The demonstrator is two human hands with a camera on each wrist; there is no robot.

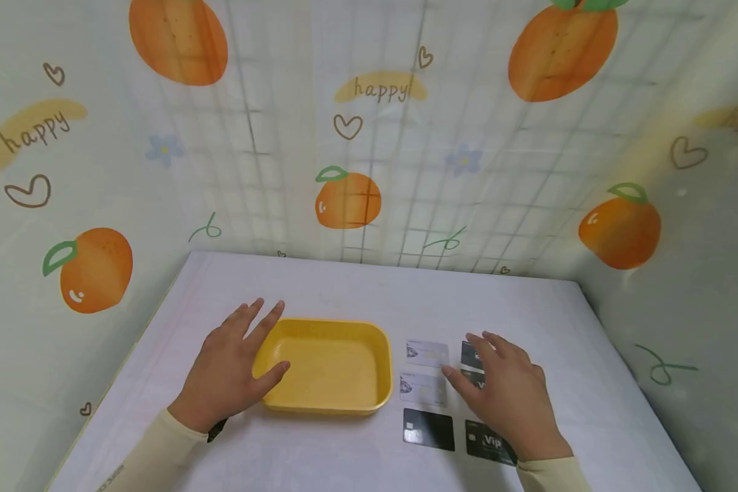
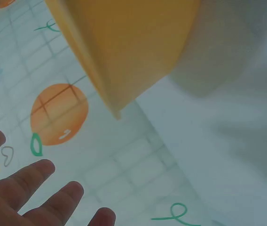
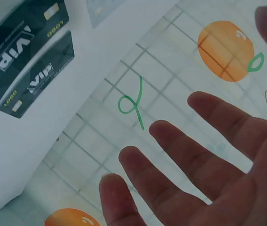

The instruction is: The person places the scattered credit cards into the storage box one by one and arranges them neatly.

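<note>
Plainly, the yellow tray (image 1: 327, 369) lies between both hands (image 1: 230, 369) (image 1: 512, 396), nearer the left

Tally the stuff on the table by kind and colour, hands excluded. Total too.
Yellow tray: 1
Dark chip cards: 4, two partly hidden in the head view
Pale cards: 2
Total: 7

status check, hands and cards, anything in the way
Left hand near yellow tray, right hand near VIP cards, both holding nothing. White cards flat, right of tray. In the way: right hand, partly hiding VIP cards from head view.
</note>
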